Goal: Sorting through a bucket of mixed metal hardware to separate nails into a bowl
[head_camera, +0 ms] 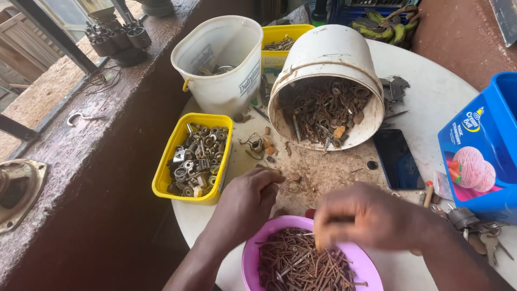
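Observation:
A pink bowl (pixel 360 257) full of rusty nails (pixel 301 264) sits at the table's near edge. My right hand (pixel 366 215) hovers over it, blurred, fingers pinched near a nail; whether it holds one is unclear. My left hand (pixel 250 199) rests on the table just left of the bowl, fingers curled at a scatter of rusty debris (pixel 318 170). Beyond the debris a white bucket (pixel 326 59) lies tipped on its side, its mouth full of rusty screws and scrap.
A yellow tub (pixel 167 161) of nuts and bolts stands at left, an upright white bucket (pixel 218 59) and another yellow tub (pixel 285 35) behind. A dark phone (pixel 397 159), blue ice-cream tub (pixel 479 156) and keys (pixel 476 229) lie at right. The round white table (pixel 431 97) abuts a brown ledge (pixel 107 140).

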